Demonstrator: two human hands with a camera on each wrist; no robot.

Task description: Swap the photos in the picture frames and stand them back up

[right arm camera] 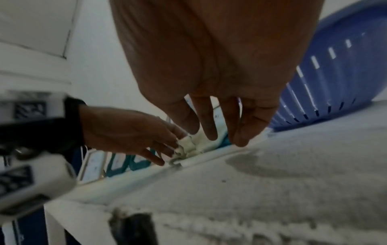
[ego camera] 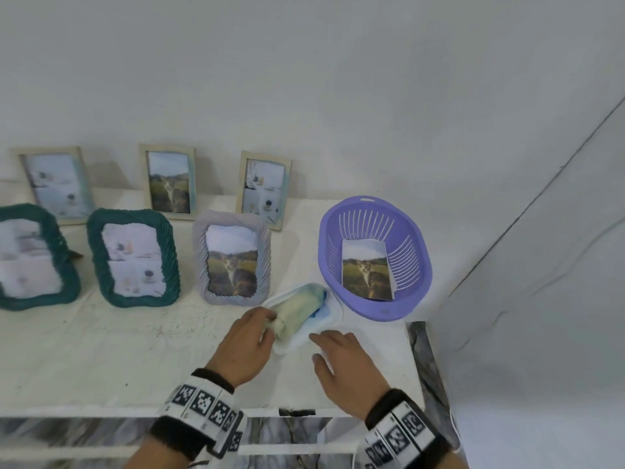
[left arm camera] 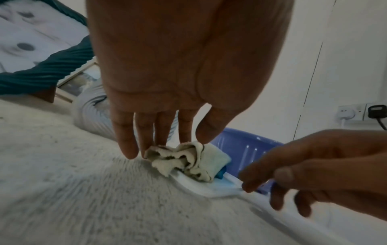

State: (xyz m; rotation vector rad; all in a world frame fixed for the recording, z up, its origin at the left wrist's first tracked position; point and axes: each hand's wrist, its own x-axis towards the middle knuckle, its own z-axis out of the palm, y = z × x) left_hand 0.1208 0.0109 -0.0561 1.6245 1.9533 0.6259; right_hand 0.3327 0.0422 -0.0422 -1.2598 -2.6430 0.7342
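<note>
Only the left wrist view shows the rolled cloth's [left arm camera: 188,160] crumpled end, pinched by the left hand [ego camera: 245,346]. Its long axis runs from 7 to 1 o'clock in a white tray [ego camera: 334,314], probably touching the purple basket [ego camera: 419,292] holding a loose cat photo [ego camera: 368,269]. The right hand [ego camera: 348,370] hovers open, empty.

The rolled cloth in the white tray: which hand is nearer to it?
Left. The left hand pinches the rolled cloth at its near end; the right hand hovers open beside the white tray.
</note>
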